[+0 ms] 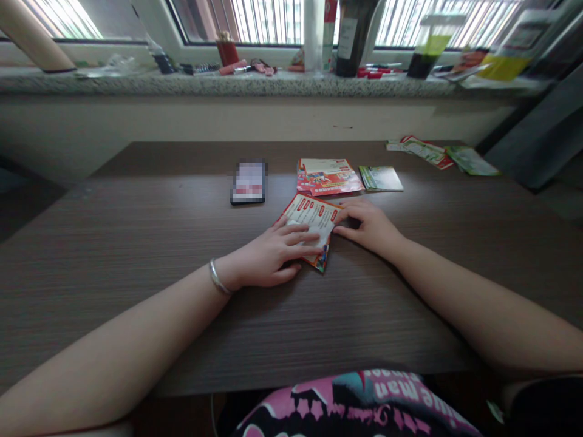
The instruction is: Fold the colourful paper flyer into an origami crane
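A printed leaflet (314,209) with an orange-red border, cream ground and red labels lies at an angle on the table. My left hand (277,252) rests flat over its lower left part, fingers spread, a silver bangle on the wrist. Under these fingers shows a whitish patch that I cannot make out. At the leaflet's right edge, my right hand (367,224) has its thumb and fingertips curled in and closed on the border. Just behind lie more red and cream leaflets (337,182), overlapping, with a small green and white booklet (381,179) to their right.
A phone (249,182) with a blurred screen lies left of the leaflets on the brown table (136,243). Several green and red printed packets (428,152) lie at the back right corner. Bottles and small items line the stone windowsill (182,85) beyond.
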A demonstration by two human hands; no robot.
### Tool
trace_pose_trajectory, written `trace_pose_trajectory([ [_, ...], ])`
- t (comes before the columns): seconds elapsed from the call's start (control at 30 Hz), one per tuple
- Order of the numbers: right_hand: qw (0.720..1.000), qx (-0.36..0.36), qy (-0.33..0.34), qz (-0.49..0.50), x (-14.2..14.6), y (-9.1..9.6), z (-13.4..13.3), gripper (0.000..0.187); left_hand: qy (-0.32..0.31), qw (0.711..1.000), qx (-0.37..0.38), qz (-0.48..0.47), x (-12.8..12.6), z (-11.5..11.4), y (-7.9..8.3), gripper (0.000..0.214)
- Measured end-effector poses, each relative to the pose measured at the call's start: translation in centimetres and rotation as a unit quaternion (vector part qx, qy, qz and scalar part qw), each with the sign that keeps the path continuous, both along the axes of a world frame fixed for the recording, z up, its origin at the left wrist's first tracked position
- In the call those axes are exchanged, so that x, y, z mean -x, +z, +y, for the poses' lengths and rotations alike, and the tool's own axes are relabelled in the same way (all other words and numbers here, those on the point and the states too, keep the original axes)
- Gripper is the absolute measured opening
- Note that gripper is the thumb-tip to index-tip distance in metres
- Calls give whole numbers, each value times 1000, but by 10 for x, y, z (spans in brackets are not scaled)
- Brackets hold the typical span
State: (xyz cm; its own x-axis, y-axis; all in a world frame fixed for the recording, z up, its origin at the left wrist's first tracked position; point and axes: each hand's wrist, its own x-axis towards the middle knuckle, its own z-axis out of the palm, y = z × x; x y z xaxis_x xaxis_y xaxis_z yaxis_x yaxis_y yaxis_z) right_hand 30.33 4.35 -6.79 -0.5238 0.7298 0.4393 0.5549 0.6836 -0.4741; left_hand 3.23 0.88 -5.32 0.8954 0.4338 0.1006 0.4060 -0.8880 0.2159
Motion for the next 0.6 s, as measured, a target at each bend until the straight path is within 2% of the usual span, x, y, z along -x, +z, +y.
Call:
trace_pose_trajectory([
  [0.13,1000,-12,-21,-6,3,-1,-1,8,4,1000,-11,15,0,0,-2,53],
  [0.3,994,-54,-90,-15,8,-2,-5,8,16,1000,-9,17,-2,-1,-4,52],
  [0.6,990,-51,-131,26,9,0,-8,8,15,999,-15,34,-7,-5,0,53],
])
